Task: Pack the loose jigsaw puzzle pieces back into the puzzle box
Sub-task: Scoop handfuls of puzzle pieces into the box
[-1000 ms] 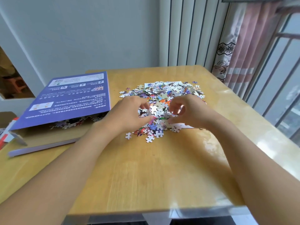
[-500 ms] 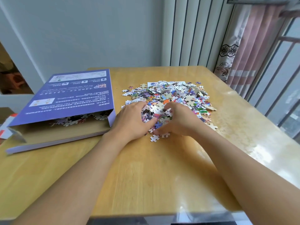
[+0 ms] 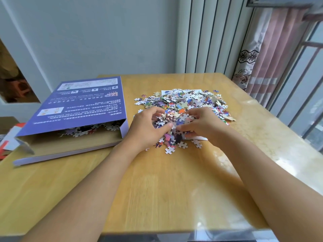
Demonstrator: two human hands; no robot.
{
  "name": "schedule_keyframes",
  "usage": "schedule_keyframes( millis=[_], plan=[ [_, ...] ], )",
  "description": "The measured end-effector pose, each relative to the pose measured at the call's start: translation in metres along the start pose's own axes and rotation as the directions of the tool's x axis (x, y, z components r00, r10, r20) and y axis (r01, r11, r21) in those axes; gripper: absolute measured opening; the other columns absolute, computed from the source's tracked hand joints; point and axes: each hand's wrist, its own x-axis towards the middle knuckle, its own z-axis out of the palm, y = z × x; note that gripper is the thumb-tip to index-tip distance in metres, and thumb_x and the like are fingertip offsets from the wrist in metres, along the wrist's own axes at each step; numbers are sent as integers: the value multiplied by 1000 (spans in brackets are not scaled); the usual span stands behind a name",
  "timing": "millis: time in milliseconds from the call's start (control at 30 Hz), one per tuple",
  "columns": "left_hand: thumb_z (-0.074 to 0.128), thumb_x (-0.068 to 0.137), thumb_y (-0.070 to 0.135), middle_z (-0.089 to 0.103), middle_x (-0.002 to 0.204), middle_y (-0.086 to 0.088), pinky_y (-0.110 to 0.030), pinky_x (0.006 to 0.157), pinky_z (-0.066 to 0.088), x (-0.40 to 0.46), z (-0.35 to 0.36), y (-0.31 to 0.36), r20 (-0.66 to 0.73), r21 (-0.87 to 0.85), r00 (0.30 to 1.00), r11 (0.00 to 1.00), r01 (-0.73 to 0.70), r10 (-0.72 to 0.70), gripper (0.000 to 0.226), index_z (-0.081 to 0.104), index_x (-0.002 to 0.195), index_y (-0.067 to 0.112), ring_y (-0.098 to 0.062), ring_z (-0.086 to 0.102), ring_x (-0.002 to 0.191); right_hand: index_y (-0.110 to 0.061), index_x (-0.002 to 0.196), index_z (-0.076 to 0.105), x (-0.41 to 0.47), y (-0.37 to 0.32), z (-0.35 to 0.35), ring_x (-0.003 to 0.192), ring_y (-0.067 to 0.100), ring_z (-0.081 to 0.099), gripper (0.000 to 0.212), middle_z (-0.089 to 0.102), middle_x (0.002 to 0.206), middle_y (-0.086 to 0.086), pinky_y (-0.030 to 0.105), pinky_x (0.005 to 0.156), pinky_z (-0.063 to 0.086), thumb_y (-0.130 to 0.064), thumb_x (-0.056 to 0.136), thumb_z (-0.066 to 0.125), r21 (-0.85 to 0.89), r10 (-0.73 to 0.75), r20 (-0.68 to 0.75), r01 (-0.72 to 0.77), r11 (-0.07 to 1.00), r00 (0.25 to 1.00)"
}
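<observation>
**A:** Head camera, starting at the left: the puzzle box [image 3: 76, 109] lies flat on the table [image 3: 157, 189], purple printed face up, its open end toward the middle. A few pieces already show inside the mouth.

**B:** And the hands?

**A:** Just right of the box's open corner, the left hand [image 3: 146, 126] curls its fingers round the near edge of the heap, cupping a clump. The right hand [image 3: 204, 124] mirrors it from the other side, fingers bent and thumb tucked in. Together they squeeze a bunch of pieces between them (how many, I cannot tell).

**B:** The rest?

**A:** The pile of puzzle pieces [image 3: 188, 103] spreads behind and right of the hands, partly over a white sheet [image 3: 197, 137]. Strays lie on the near side.

**B:** Risks?

**A:** I'd guess spillage. A loose two-handed scoop sheds pieces on the way left, and the box mouth is a shallow slot, so a clump could catch on the upper flap and scatter, perhaps off the table edge.
</observation>
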Motion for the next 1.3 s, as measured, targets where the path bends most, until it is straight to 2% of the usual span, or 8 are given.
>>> schedule_keyframes(
  millis=[133, 300, 400, 633, 800, 1033, 1200, 1300],
  plan=[
    [78, 82, 41, 67, 110, 13, -21, 82, 48, 1, -1, 3, -56, -65, 998, 998, -23, 19, 39, 67, 115, 25, -3, 61, 105, 8, 140, 47, -1, -5, -10, 86, 24, 75, 73, 63, 125, 12, 29, 70, 61, 2, 76, 82, 290, -13, 21, 6, 957, 1000],
    [78, 82, 41, 68, 104, 15, -17, 77, 49, 2, -2, 5, -91, -90, 995, 995, -41, 33, 31, 69, 108, 26, 2, 62, 99, 8, 101, 67, -1, -6, -10, 84, 22, 73, 12, 65, 113, 21, 23, 70, 61, 3, 90, 67, 693, 96, 174, -191, 695, 980],
    [77, 84, 40, 69, 102, 15, -14, 74, 48, -1, -4, 5, -95, -101, 995, 994, -46, 36, 26, 70, 105, 28, 3, 62, 98, 5, 107, 61, -1, -6, -5, 89, 28, 74, 14, 65, 118, 24, 27, 72, 63, 1, 93, 63, 793, 143, 220, -262, 550, 965],
    [78, 83, 38, 71, 96, 15, -16, 71, 45, -7, -19, 8, -80, -132, 997, 991, 11, -22, 17, 72, 97, 29, -1, 65, 93, -5, 131, 47, -6, -6, -1, 107, 40, 69, 39, 52, 136, 30, 43, 91, 58, -1, 94, 61, 834, 133, 237, -272, 481, 962],
    [79, 83, 36, 71, 92, 14, -16, 69, 45, -8, -40, 15, -51, -85, 999, 996, -8, 4, 17, 71, 94, 26, -2, 66, 88, -1, 109, 56, -5, -6, 10, 101, 30, 69, 14, 55, 126, 20, 39, 78, 63, -2, 96, 61, 769, 176, 203, -269, 580, 963],
    [80, 78, 27, 64, 107, 11, -27, 83, 47, -34, -104, -15, -249, 340, 952, 937, -86, 178, 32, 67, 107, 24, -10, 58, 102, 3, 96, 59, -19, -52, 49, 113, 36, 66, 3, 54, 126, 25, 39, 80, 62, 3, 94, 61, 816, 94, 276, -285, 502, 956],
    [82, 68, 31, 57, 126, 4, -41, 99, 41, -48, -147, -68, -220, 589, 975, 795, 145, -15, 56, 62, 121, 24, -23, 48, 120, 2, 87, 59, -35, -78, 127, 94, 31, 64, 8, 57, 108, 22, 44, 82, 60, 7, 94, 58, 774, 81, 413, -396, 494, 907],
    [74, 75, 15, 65, 117, 0, -41, 94, 42, -47, -146, -82, -291, 567, 956, 798, 202, -36, 38, 68, 112, 19, -28, 55, 113, 5, 101, 57, -36, -79, 163, 92, 32, 62, 7, 59, 100, 21, 43, 98, 54, 9, 96, 53, 744, 137, 459, -464, 481, 878]
  ],
)
